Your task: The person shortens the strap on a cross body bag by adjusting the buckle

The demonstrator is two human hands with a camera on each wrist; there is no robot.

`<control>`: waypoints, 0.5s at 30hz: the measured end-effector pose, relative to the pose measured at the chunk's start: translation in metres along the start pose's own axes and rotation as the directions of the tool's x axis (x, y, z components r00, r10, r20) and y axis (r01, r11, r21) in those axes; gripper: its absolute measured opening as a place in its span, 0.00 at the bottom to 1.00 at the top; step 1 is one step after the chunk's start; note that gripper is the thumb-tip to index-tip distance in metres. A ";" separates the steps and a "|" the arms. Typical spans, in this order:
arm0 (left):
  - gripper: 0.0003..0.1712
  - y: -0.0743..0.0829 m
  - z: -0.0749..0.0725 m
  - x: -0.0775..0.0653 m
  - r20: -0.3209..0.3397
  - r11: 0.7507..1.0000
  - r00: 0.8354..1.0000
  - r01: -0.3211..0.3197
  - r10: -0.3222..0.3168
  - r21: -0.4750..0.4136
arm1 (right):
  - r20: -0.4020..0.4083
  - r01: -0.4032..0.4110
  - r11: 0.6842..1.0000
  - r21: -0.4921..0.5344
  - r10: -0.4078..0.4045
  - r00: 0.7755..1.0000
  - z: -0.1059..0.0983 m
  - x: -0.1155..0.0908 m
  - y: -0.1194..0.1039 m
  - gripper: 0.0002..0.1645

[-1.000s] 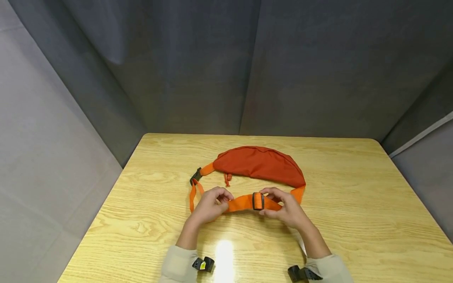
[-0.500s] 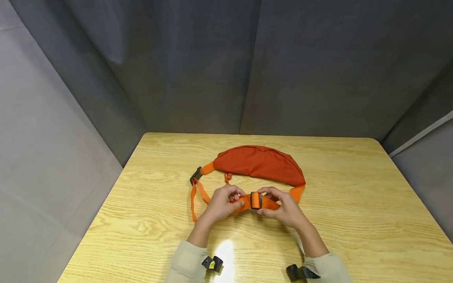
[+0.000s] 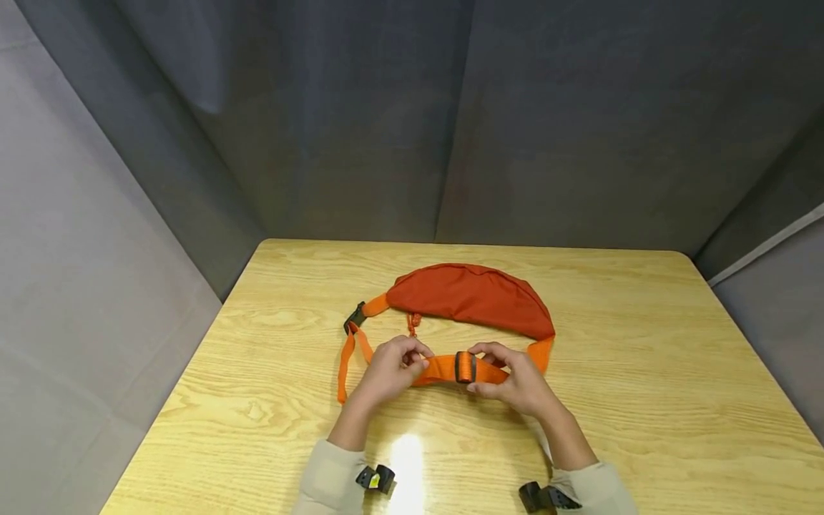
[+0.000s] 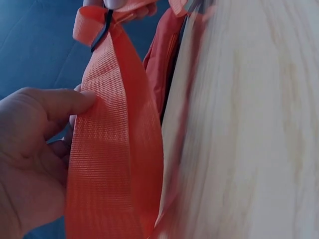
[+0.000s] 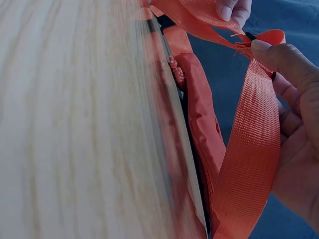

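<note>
A red waist bag (image 3: 473, 299) lies on the table, its orange strap (image 3: 440, 368) lifted in front of it between two hands. My left hand (image 3: 389, 368) pinches the strap between thumb and fingers; in the left wrist view its thumb (image 4: 82, 101) presses on the ribbed webbing (image 4: 99, 144). At the black slide adjuster (image 3: 465, 367), my right hand (image 3: 515, 379) grips the strap, its thumb (image 5: 261, 47) right at the adjuster in the right wrist view. A small loop of webbing (image 5: 274, 37) bulges through the adjuster.
On the left, a black side-release buckle (image 3: 355, 317) joins the bag's short strap, with a loose orange strap end (image 3: 345, 372) hanging below it. A red zipper pull (image 3: 413, 323) dangles at the bag's lower edge. Grey curtains (image 3: 360, 129) stand behind the wooden table (image 3: 644, 343).
My left hand slid right along the strap toward the adjuster, then back left. My right hand and the adjuster shifted slightly left; the bag stays where it was.
</note>
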State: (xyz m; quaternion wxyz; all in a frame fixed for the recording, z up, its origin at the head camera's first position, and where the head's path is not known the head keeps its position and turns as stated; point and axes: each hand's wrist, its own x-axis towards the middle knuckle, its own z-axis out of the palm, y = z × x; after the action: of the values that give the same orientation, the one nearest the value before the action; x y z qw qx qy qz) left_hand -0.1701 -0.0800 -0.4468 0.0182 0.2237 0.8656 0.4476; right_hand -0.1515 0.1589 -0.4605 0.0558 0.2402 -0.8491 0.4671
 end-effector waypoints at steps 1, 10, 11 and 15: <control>0.03 0.000 -0.001 0.000 -0.002 1.000 1.000 0.002 -0.002 0.001 | -0.003 0.001 1.000 -0.002 -0.001 1.000 0.000 0.000 0.000 0.29; 0.04 -0.003 -0.007 0.000 0.044 0.999 0.999 -0.017 0.018 -0.032 | -0.020 0.005 1.000 -0.026 -0.005 1.000 -0.003 0.001 0.000 0.29; 0.04 -0.003 -0.008 -0.001 0.044 0.999 0.999 -0.023 0.025 -0.043 | -0.018 0.004 1.000 -0.027 -0.004 1.000 -0.004 0.001 0.000 0.29; 0.05 -0.004 -0.011 -0.004 0.043 0.994 0.997 -0.065 0.069 -0.090 | -0.014 -0.003 1.000 -0.016 0.003 1.000 -0.006 0.000 0.000 0.29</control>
State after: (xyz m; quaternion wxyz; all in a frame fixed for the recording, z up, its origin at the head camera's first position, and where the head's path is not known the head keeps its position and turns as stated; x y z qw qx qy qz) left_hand -0.1709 -0.0914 -0.4441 0.0329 0.2619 0.8363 0.4806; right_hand -0.1521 0.1640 -0.4573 0.0630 0.2352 -0.8528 0.4619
